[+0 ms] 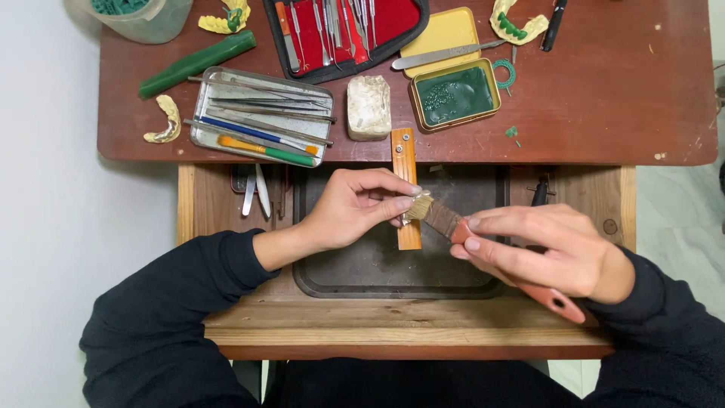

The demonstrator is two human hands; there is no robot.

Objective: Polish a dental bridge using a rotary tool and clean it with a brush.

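Observation:
My right hand [544, 249] grips a small brush [442, 217] with a reddish handle, its pale bristles pointing left. My left hand [355, 208] is curled with fingertips pinched together right at the bristles; whatever it pinches is too small to see. Both hands hover over a dark tray [362, 279] set in an open wooden drawer [408, 317]. An orange wooden peg [406, 162] sticks out from the red-brown bench edge, just behind the fingers.
On the bench [604, 106] lie a metal tray of hand tools [260, 117], a red instrument case [343, 34], a yellow tin with green wax [455, 94], a pale stone block [368, 107], a green wax stick [196, 64] and several yellow dental casts [166, 121].

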